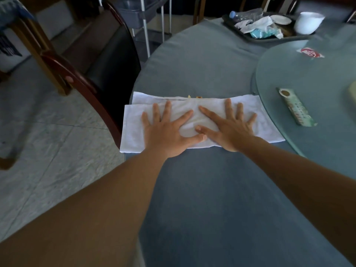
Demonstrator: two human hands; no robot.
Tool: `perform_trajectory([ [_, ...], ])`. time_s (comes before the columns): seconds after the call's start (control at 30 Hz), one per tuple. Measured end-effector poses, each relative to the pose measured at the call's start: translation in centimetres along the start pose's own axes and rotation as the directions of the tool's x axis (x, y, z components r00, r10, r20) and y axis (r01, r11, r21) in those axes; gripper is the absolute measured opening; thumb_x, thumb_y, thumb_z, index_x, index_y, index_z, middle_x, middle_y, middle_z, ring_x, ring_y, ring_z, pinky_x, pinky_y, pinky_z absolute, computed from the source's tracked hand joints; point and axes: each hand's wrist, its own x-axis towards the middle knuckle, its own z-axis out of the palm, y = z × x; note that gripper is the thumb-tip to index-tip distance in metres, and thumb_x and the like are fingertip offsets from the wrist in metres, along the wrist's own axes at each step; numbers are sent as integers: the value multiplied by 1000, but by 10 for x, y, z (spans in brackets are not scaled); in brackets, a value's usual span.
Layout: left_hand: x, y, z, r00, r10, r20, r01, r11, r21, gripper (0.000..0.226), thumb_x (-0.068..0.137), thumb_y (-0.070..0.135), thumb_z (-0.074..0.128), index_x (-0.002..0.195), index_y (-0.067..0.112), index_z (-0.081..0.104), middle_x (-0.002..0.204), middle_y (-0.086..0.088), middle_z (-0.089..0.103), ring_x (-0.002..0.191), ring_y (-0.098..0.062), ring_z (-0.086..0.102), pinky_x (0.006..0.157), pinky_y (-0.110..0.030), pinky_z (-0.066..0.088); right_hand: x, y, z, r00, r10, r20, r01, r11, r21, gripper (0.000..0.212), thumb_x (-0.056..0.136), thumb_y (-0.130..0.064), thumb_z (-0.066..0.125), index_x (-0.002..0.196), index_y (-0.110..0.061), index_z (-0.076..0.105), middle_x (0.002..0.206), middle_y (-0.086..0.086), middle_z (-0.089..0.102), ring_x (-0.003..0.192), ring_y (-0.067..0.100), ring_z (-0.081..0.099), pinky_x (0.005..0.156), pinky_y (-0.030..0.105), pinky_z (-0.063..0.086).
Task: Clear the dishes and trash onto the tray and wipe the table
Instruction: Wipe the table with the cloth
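The fingers (167, 110) of both hands are spread wide and pressed flat, gripping nothing, palms down on a folded white cloth (133, 128) that lies on the blue-covered table (212, 189). The left hand (169, 130) and the right hand (229, 128) sit side by side on the middle of the cloth, thumbs touching or nearly so.

The cloth's long axis runs from 9 o'clock to 3 o'clock across the person's front, square to both forearms, and its 9 o'clock end overhangs the table edge beside a dark chair (107, 60). Just past its far edge, at 12 o'clock from the fingertips, a few small crumbs (194, 96) show on the table.

That is what the next stroke seems to turn on: the crumbs lie directly ahead of the cloth's broad side, between the two hands, so neither hand is clearly nearer.

The tray (240, 33) sits well apart at 1 o'clock, already loaded with a plastic bottle (244, 15), crumpled tissues (256, 25), a small plate (281, 20) and a white bowl (308, 23). At 2 o'clock, on the glass turntable (289, 70), a long paper sleeve (295, 106) is uncollected, along with a red-and-white label or wrapper (310, 53).
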Motion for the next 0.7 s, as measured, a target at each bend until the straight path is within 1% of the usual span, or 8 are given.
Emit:
perform_trajectory([
  [0.13, 56, -17, -8, 999, 47, -11, -47, 999, -7, 95, 63, 104, 22, 148, 66, 0, 169, 6, -17, 154, -32, -19, 118, -65, -10, 46, -12, -8, 998, 55, -23, -55, 998, 10, 81, 61, -105, 0, 137, -81, -19, 170, 6, -27, 154, 45, -24, 112, 81, -9],
  [0.33, 142, -39, -23, 993, 121, 6, -121, 992, -39, 93, 66, 102, 25, 149, 65, 2, 169, 6, -18, 154, -31, -22, 118, -65, -13, 119, -29, -27, 991, 136, -3, -136, 990, 42, 85, 58, -105, -2, 138, -80, -18, 170, 8, -28, 154, 44, -25, 114, 79, -10],
  [0.53, 232, -50, -41, 976, 207, 67, -206, 978, -18, 94, 66, 101, 22, 150, 64, 0, 169, 5, -19, 154, -33, -22, 118, -65, -12, 191, -36, -41, 973, 231, -18, -228, 970, 88, 90, 52, -107, -8, 137, -80, -17, 170, 7, -28, 154, 45, -25, 114, 79, -9],
  [0.7, 285, -51, -49, 955, 286, 71, -285, 958, -28, 92, 67, 100, 25, 149, 66, 3, 169, 5, -17, 155, -31, -20, 119, -63, -11, 227, -36, -51, 948, 318, -23, -315, 945, 84, 87, 58, -104, -4, 140, -78, -16, 170, 9, -28, 154, 46, -25, 114, 78, -10],
])
